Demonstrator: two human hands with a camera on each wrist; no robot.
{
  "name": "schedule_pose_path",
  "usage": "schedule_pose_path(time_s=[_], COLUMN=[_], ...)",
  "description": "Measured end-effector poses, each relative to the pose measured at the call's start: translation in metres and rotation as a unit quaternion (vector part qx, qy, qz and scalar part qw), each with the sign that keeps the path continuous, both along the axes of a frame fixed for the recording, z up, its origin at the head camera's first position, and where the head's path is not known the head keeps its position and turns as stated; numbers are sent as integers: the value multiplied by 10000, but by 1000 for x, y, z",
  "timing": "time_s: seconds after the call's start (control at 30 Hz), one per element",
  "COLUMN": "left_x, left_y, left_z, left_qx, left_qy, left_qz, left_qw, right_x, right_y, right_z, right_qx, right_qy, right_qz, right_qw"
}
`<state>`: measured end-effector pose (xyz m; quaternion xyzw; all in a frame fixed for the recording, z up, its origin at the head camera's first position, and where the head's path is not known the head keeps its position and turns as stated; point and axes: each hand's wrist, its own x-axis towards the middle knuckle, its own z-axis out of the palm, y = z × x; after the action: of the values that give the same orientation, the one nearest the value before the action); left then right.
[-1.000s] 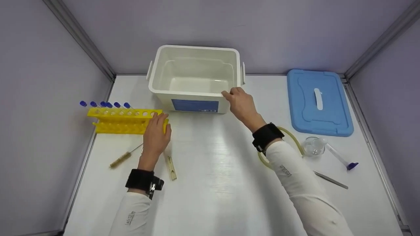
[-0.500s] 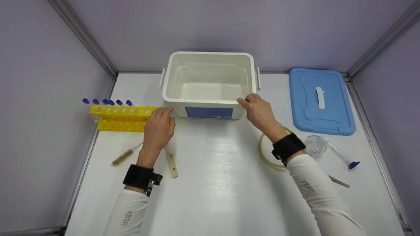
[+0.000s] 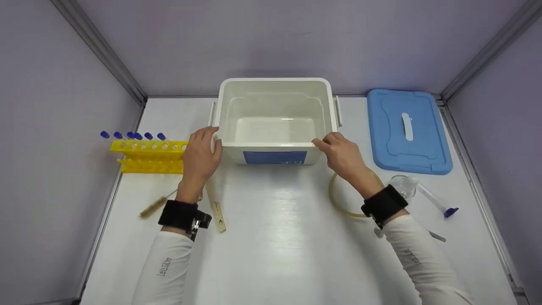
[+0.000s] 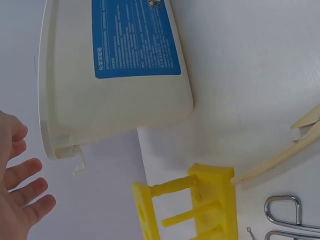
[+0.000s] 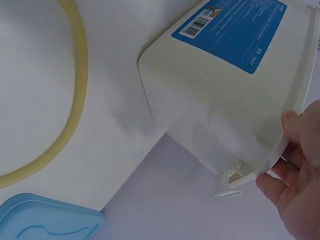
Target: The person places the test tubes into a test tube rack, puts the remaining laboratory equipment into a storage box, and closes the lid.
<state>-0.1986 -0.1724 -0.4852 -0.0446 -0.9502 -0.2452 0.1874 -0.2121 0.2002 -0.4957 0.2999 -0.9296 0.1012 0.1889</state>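
A white plastic box (image 3: 271,101) without its lid stands at the back middle of the table, a blue label (image 3: 275,157) on its front. My right hand (image 3: 342,156) grips its rim at the front right corner, thumb and fingers on either side of the edge in the right wrist view. Beside the front left corner is my left hand (image 3: 200,154), fingers loosely bent. In the left wrist view that hand (image 4: 22,190) shows a gap from the rim. A yellow test tube rack (image 3: 146,166) lies partly behind the left hand, with several blue-capped tubes (image 3: 148,136) in it.
Left: a test tube brush (image 3: 153,207), a wooden test tube clamp (image 3: 219,218) and bent metal wire (image 4: 268,210). Right: a blue lid (image 3: 385,154), yellowish tubing (image 3: 333,199), a clear glass vessel (image 3: 401,183), a purple-footed cylinder (image 3: 432,197) and tweezers (image 3: 438,236). Walls enclose the back and sides.
The box has moved right and toward me with my right hand on its rim. My left hand has come off the rack's right end and up to the box's front left corner.
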Motion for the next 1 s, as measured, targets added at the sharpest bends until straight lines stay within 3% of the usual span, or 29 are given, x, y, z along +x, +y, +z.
schedule_pose_path(time_s=[0.33,0.53,0.73,1.0], left_x=[-19,-28,-33,-36], left_y=[-1,6,10,23], left_z=[15,12,4,-5], left_qx=[73,3,99,457], left_qy=[-1239,-1554,-1958,-1910], left_qz=[230,158,368,495], left_qw=[9920,9877,9799,9793], right_x=[22,34,42,53], right_y=[13,18,19,20], right_z=[2,4,3,2], right_qx=[53,110,202,275], right_qy=[1,-61,-198,-258], right_qz=[168,213,242,251], right_qw=[9998,9997,9993,9990])
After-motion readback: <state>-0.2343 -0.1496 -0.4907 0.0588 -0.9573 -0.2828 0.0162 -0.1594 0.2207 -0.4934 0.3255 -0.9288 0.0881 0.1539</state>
